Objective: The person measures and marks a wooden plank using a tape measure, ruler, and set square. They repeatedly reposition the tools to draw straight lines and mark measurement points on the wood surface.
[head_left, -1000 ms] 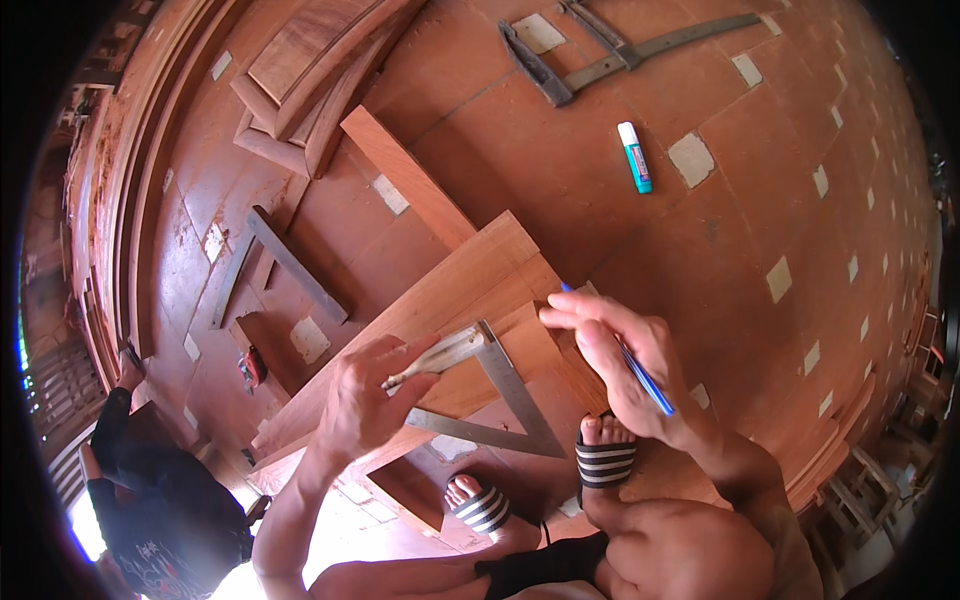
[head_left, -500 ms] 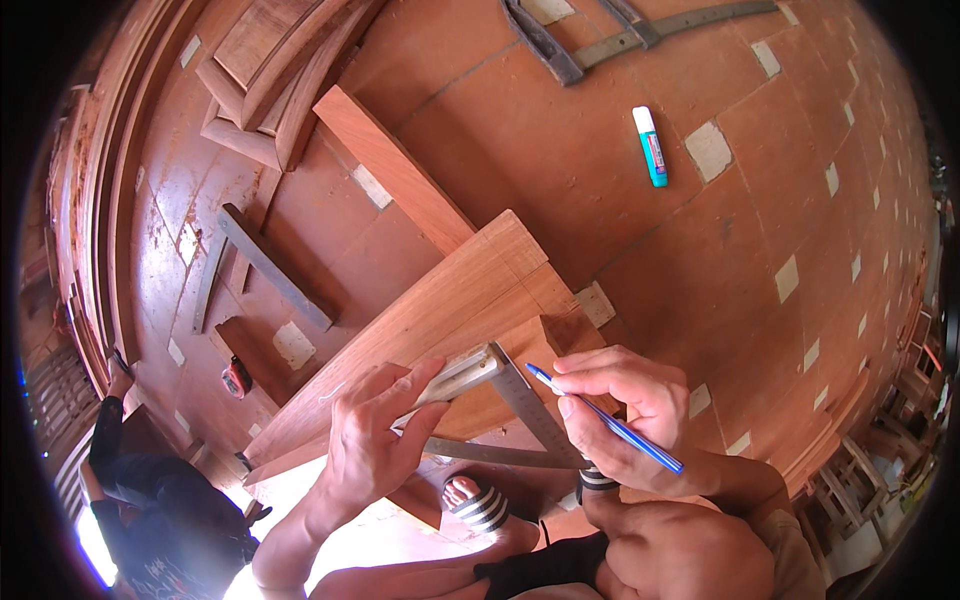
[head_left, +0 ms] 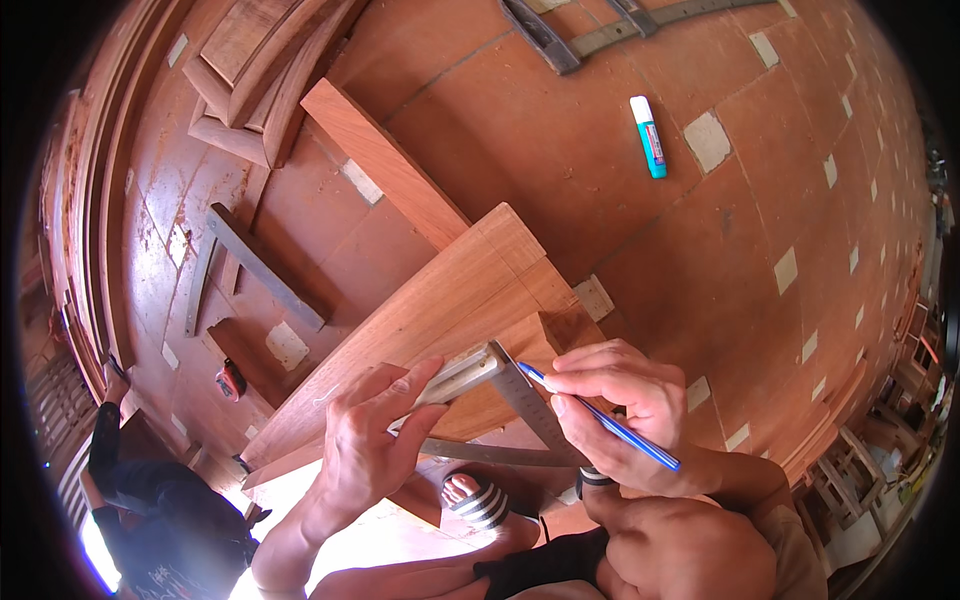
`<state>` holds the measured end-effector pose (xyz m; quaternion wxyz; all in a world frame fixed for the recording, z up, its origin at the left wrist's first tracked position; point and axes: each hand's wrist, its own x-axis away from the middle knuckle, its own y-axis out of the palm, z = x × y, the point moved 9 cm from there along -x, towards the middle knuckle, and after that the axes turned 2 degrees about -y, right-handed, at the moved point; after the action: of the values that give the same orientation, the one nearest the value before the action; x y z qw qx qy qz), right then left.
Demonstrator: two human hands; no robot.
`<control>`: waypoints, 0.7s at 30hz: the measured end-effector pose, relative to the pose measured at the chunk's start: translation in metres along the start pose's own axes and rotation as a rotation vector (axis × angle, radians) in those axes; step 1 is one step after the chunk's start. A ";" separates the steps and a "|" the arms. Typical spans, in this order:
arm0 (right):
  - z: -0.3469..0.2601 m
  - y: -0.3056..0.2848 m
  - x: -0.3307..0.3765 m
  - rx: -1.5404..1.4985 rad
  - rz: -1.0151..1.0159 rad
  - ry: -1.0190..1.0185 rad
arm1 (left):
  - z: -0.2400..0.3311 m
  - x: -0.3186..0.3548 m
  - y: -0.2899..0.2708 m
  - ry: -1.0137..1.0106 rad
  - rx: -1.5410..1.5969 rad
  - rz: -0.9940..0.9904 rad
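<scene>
My left hand (head_left: pixel 362 430) is closed on the pale stock of a carpenter's square (head_left: pixel 527 400), whose dark ruled blade slants down to the right. Between the thumb and fingers of my right hand (head_left: pixel 625 405) is a blue ballpoint pen (head_left: pixel 630 436). Its tip points up and left, close beside the corner of the square; I cannot tell if it touches anything. Beneath both hands lies a broad wooden board (head_left: pixel 440 290) with thin pencil-like lines near its far end. A second wooden piece (head_left: pixel 520 345) sits against its near side, partly hidden by the square.
A wooden bar (head_left: pixel 385 160) supports the board's far side. On the tiled floor lie a glue or correction tube (head_left: pixel 650 140), a metal clamp (head_left: pixel 600 38), a large angle square (head_left: pixel 265 265), a red tape measure (head_left: pixel 231 381) and wooden frames (head_left: pixel 255 90). Another person (head_left: pixel 165 520) crouches at lower left.
The pen tip has shifted slightly left, nearer the square's blade. My left hand keeps its hold on the square. The floor and tools sit slightly higher and further left in view.
</scene>
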<state>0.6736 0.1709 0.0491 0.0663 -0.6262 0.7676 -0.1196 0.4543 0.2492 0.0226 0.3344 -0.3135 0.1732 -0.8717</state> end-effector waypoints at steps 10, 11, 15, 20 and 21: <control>0.001 0.002 -0.001 0.039 -0.017 -0.012 | 0.003 0.000 0.000 0.004 -0.027 0.016; -0.002 0.001 -0.001 0.054 -0.020 -0.028 | 0.003 0.001 0.000 0.011 -0.039 0.021; -0.001 -0.004 0.010 0.078 -0.121 0.066 | 0.002 0.005 0.000 0.026 -0.047 0.044; 0.014 -0.008 0.040 0.093 -0.274 0.311 | 0.009 0.003 -0.001 0.080 -0.041 0.040; 0.020 -0.004 0.047 0.096 -0.289 0.365 | 0.010 0.002 -0.003 0.074 -0.061 0.041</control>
<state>0.6729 0.1223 0.0327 -0.0616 -0.6937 0.6627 -0.2752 0.4586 0.2493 0.0327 0.3356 -0.2874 0.2186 -0.8701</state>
